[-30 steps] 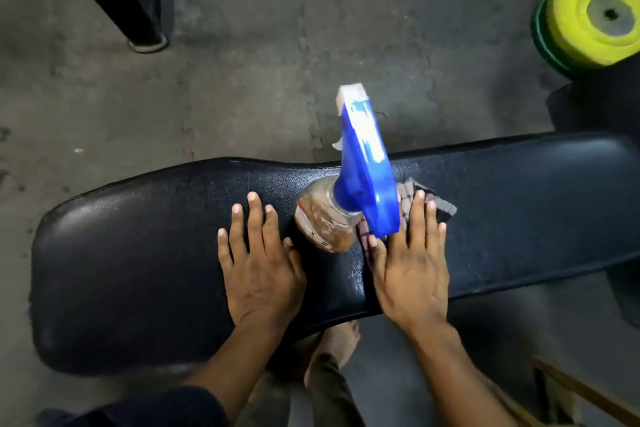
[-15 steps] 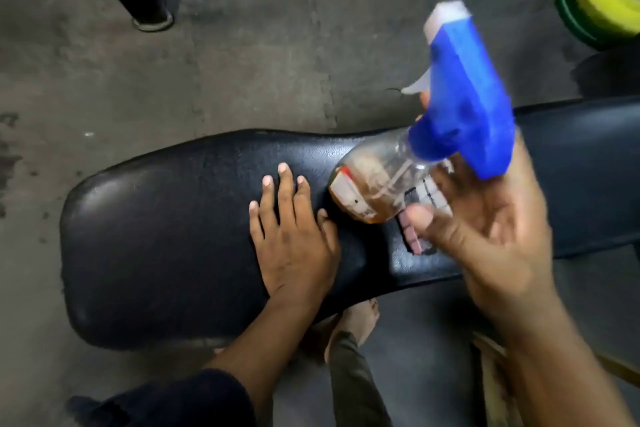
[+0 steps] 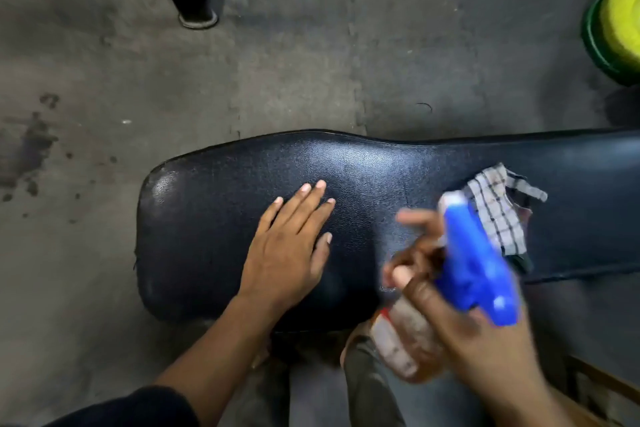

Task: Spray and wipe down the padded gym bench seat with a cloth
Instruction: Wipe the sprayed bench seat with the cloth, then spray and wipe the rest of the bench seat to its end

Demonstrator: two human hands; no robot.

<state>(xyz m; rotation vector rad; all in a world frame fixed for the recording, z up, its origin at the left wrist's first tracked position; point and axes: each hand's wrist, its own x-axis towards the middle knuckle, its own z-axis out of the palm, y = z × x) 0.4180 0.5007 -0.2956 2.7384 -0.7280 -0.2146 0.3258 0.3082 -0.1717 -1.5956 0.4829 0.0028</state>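
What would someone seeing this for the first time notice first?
The bright blue spray bottle, blurred with motion, gripped in the right hand at lower right. Next, the left hand pressed flat on the black padded bench seat across the middle. A checked cloth lies crumpled on the seat just beyond the bottle, and yellow and green weight plates sit at the upper right edge.

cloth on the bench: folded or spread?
Neither: the checked cloth lies loosely crumpled on the bench seat, corners sticking out, partly hidden behind the spray bottle.
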